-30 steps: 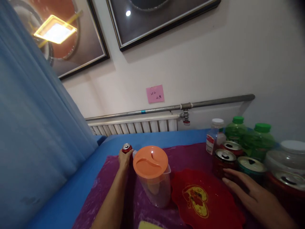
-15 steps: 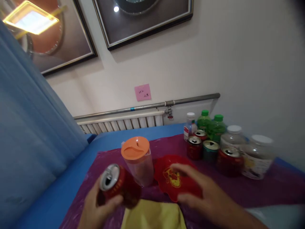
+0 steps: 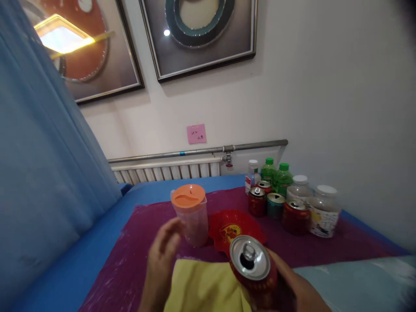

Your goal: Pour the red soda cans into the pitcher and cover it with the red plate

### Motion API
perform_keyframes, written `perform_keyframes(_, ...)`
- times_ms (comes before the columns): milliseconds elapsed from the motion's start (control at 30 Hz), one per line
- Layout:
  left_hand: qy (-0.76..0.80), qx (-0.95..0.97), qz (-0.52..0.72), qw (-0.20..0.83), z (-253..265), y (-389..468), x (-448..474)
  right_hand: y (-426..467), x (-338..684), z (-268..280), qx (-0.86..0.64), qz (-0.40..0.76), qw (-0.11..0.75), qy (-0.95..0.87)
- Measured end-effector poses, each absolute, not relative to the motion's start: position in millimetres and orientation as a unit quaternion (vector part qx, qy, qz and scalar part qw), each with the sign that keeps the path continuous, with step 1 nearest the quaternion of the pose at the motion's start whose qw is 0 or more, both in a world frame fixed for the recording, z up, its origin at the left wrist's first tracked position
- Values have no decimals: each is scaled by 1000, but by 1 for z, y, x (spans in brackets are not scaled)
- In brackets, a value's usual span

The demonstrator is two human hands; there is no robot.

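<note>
An opened red drink can is in my right hand, its silver top tilted toward me over the right side of a folded yellow cloth. My left hand is slightly blurred and holds nothing, its fingers apart. It is in front of a clear plastic pitcher with an orange lid. Just behind the can lies a red scalloped plate with a yellow printed figure. My right fingers are partly hidden behind the can.
At the right stand several opened cans, green-capped bottles, a white-capped bottle and white-lidded jars. A purple sheet covers the blue surface. A blue curtain hangs left; a radiator is behind.
The red can has passed from my left hand to my right and moved rightward. My left hand is now free near the pitcher. The view has shifted slightly.
</note>
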State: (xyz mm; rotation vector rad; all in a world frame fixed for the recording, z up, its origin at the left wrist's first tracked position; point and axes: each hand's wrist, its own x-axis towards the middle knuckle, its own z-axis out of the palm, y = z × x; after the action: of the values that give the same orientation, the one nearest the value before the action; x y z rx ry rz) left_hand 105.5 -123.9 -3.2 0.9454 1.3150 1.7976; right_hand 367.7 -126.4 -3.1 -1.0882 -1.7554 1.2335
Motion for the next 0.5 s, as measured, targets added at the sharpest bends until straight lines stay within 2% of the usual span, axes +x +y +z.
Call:
perform_keyframes(67, 550, 206, 738, 332, -9, -101, 81, -126, 373, -1, -431, 478, 371, -670)
perform_keyframes(167, 566, 130, 706, 405, -22, -61, 61, -128, 377, 4, -447, 466, 393, -655)
perform_keyframes(333, 547, 103, 636, 534, -40, -9, 68, -131, 387, 0, -479, 427, 429, -636)
perform_keyframes(500, 484, 120, 597, 629, -46, 15, 81, -119, 399, 8, -529, 369, 424, -635)
